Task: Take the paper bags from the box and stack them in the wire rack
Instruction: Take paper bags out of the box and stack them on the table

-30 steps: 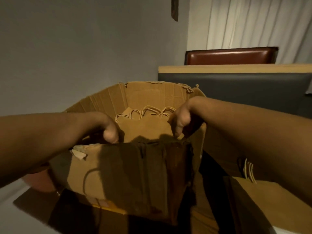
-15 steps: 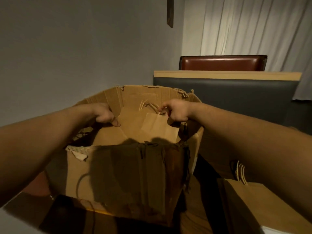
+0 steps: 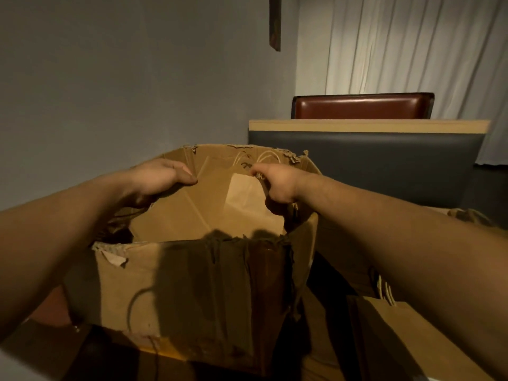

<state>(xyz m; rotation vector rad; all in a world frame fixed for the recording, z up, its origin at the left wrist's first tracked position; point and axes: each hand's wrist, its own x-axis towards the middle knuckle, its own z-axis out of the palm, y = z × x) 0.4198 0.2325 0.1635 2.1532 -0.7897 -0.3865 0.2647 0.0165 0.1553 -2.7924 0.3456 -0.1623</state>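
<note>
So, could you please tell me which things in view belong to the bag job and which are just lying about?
Part of the job:
- cardboard box
- paper bags being pulled up inside it
- left hand and right hand gripping them
- paper bag already outside, lower right

Just lying about:
- red chair back
- grey booth back
- white curtain

The wire rack is not in view.

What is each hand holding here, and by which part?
Both hands grip a batch of paper bags in the box: the left hand at the upper left edge, the right hand at the top by the handles.
</note>
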